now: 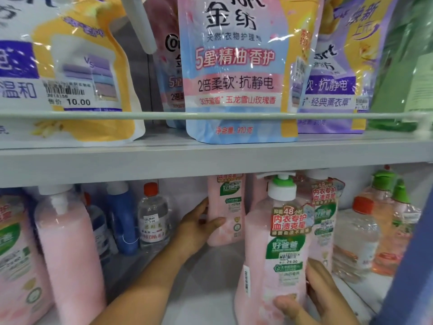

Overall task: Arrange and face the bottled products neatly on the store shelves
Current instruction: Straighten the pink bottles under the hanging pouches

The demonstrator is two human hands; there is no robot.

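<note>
On the lower shelf (210,285), toward six o'clock of the view, two bare hands each hold a pink bottle. At five o'clock the right hand (321,299) wraps the base of the front pink pump bottle (276,249) — thumb across the front low down, fingers behind its right side — and the bottle stands upright near the shelf's front edge, its green-and-red label facing out with a 29.00 price sticker. Deeper in, near the centre, the left hand (196,228) is closed around the rear pink bottle (226,212), thumb laid across its front, fingers at its left side; this bottle stands toward the back of the shelf, its top hidden behind the upper shelf's edge. Just right of the front bottle another pink labelled bottle (325,207) stands behind it, and clear bottles with orange caps (356,240) sit at three o'clock. At nine o'clock stand a plain pink pump bottle (68,249), a blue bottle (123,219) and a small clear bottle with an orange cap (153,216). Above, at twelve o'clock, softener refill pouches (236,73) stand behind a rail (164,115) on the upper shelf
</note>
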